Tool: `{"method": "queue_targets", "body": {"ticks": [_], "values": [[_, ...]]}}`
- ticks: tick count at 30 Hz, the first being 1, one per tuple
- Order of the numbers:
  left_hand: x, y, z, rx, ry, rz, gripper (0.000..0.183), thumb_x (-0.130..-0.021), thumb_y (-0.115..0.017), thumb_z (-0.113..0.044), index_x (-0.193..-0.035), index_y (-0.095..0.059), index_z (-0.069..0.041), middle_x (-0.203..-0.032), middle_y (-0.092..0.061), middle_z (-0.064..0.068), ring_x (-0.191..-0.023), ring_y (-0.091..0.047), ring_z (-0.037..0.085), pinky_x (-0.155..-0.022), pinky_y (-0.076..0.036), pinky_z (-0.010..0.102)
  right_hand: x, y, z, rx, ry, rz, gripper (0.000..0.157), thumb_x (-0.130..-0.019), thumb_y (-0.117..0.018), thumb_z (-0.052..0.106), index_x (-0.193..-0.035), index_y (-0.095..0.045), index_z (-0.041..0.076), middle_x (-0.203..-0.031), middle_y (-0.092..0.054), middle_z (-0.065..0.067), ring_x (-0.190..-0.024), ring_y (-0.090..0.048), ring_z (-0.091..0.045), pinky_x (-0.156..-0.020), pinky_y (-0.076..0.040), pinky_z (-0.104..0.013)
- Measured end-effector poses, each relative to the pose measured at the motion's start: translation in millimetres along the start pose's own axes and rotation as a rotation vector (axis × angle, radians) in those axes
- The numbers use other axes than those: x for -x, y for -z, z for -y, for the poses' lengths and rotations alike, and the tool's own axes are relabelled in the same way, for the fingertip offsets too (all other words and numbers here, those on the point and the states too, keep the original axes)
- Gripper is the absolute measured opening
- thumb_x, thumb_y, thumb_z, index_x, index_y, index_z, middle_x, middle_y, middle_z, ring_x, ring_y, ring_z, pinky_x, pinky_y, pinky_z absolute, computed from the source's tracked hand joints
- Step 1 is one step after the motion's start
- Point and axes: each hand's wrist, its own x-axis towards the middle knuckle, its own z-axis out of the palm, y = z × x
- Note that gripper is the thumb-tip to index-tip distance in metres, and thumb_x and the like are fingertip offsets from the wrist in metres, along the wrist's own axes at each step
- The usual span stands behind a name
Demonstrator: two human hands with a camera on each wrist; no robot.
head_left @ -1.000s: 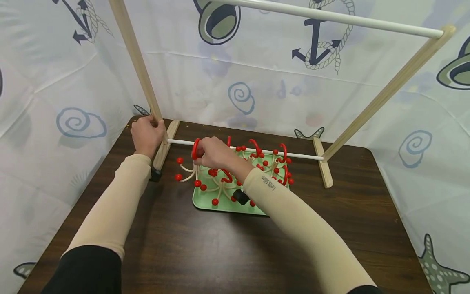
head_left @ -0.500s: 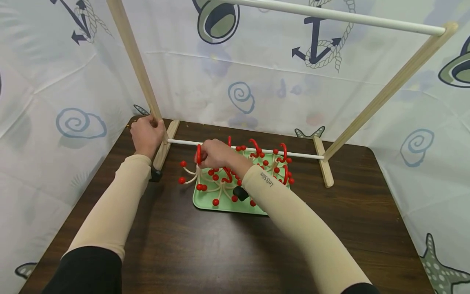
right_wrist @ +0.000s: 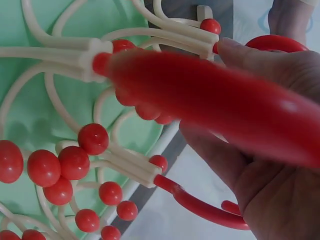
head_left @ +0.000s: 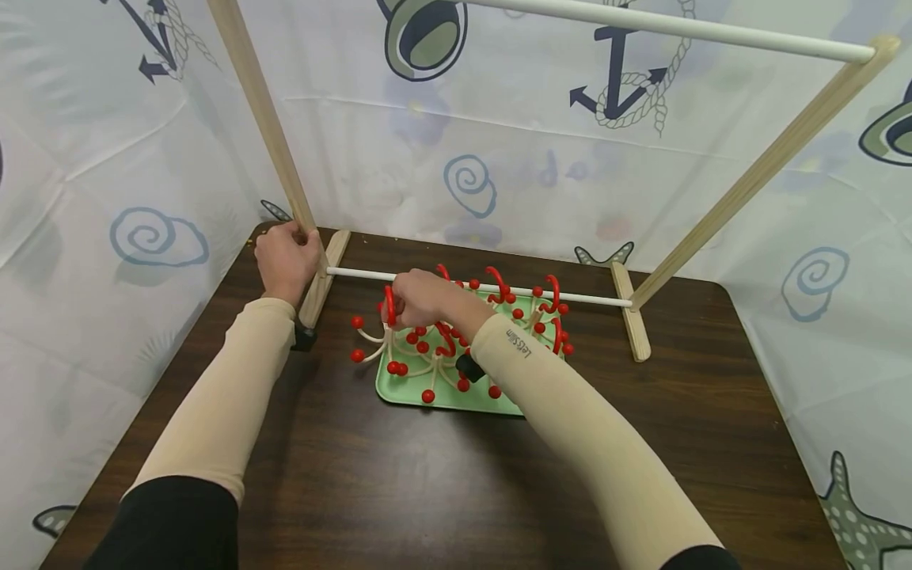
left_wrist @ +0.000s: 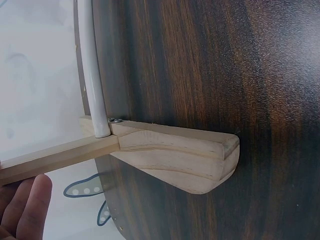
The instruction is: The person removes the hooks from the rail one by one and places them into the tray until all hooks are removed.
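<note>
My left hand (head_left: 286,261) grips the left wooden post (head_left: 274,146) of a frame low down; in the left wrist view its fingers (left_wrist: 34,210) lie against the same post (left_wrist: 60,156). At the left of a green tray (head_left: 456,400), my right hand (head_left: 431,301) pinches a cream rack with a red hook (head_left: 389,305) on top and curved arms ending in red balls. Several similar hooked racks (head_left: 436,368) stand on the tray. A blurred red hook (right_wrist: 210,100) crosses the right wrist view and partly hides that hand.
A thin white lower bar (head_left: 363,274) runs behind the tray between two wooden feet (head_left: 630,324). High above, a thicker white bar (head_left: 670,29) joins the posts. Patterned cloth (head_left: 399,182) hangs behind the dark wooden table (head_left: 399,491).
The right hand and its hooked rack have shifted slightly to the right and down. The left hand keeps its grip on the post. The head view has tilted a little.
</note>
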Motion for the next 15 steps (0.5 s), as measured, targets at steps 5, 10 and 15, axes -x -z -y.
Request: {"method": "queue_targets", "body": {"ticks": [5,10,15], "values": [[-1.2,0.5,0.6,-0.003,0.001,-0.002,0.031,-0.093,-0.055,-0.024,-0.086,-0.072,0.001,-0.086,-0.072,0.019,-0.086,-0.067,0.04,-0.079,-0.048,0.054,2.1,2.5,3.6,0.148,-0.001,-0.009,0.01,-0.089,-0.067,0.013,-0.085,-0.075,0.017,-0.064,-0.062,0.006,-0.06,-0.049,-0.009,-0.061,-0.04,-0.022],[-0.2,0.9,0.9,0.009,0.019,0.004,0.032,-0.093,-0.055,-0.024,-0.089,-0.073,0.002,-0.088,-0.073,0.019,-0.088,-0.067,0.04,-0.08,-0.048,0.054,6.7,3.6,4.6,0.189,0.002,-0.008,0.011,-0.087,-0.067,0.012,-0.08,-0.073,0.017,-0.058,-0.055,0.007,-0.057,-0.046,-0.009,-0.06,-0.04,-0.023],[-0.7,0.2,1.2,0.015,0.019,0.01,0.034,-0.094,-0.055,-0.026,-0.092,-0.073,0.002,-0.089,-0.073,0.019,-0.086,-0.067,0.039,-0.078,-0.049,0.053,13.3,2.7,-4.9,0.19,-0.016,0.012,0.016,-0.086,-0.066,0.009,-0.072,-0.069,0.016,-0.053,-0.047,0.007,-0.052,-0.039,-0.009,-0.058,-0.038,-0.023]]}}
